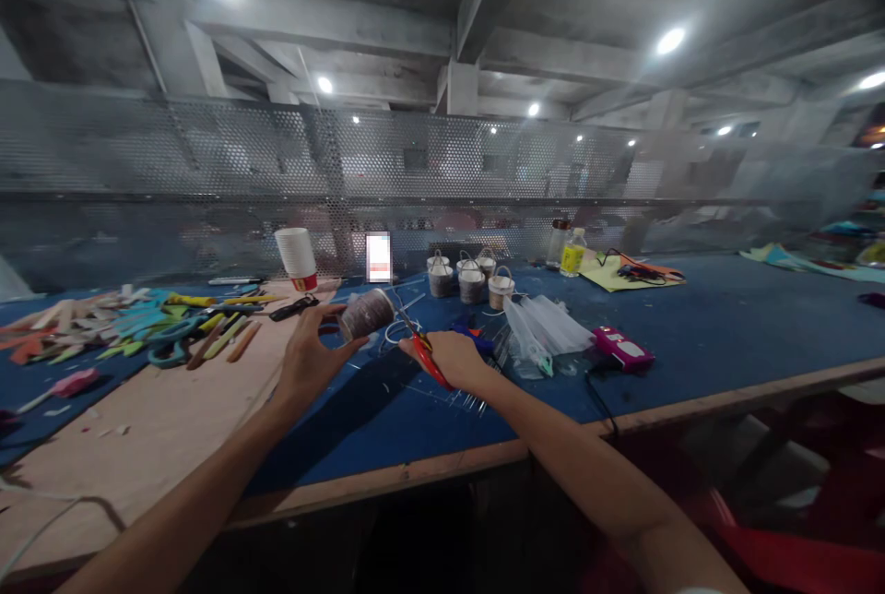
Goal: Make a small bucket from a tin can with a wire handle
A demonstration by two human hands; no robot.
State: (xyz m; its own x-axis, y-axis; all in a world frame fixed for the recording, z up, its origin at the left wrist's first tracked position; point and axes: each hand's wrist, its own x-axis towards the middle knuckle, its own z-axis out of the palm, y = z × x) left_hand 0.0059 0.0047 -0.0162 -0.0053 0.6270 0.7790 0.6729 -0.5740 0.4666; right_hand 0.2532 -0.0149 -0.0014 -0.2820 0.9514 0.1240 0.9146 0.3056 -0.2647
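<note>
My left hand (311, 350) grips a brown, string-wrapped cup (368, 315), tilted on its side above the blue table, its pale rim facing right. Red-handled scissors (430, 358) are in my right hand (453, 359), their blades pointing up and left at the cup's rim. Whether the blades touch the cup is too small to tell. Behind the hands, several small wrapped cups with looped handles (471, 284) stand upright on the table. Clear plastic bags (546, 328) lie to the right of my right hand.
Stacked paper cups (296, 257) and a lit screen (378, 257) stand behind. Coloured strips (131, 317), blue-handled scissors (170, 340) and wooden-handled tools (241, 341) lie left. A magenta device (622, 349) and yellow-labelled bottle (573, 255) are right. A perforated metal screen (415, 160) backs the blue table (725, 326).
</note>
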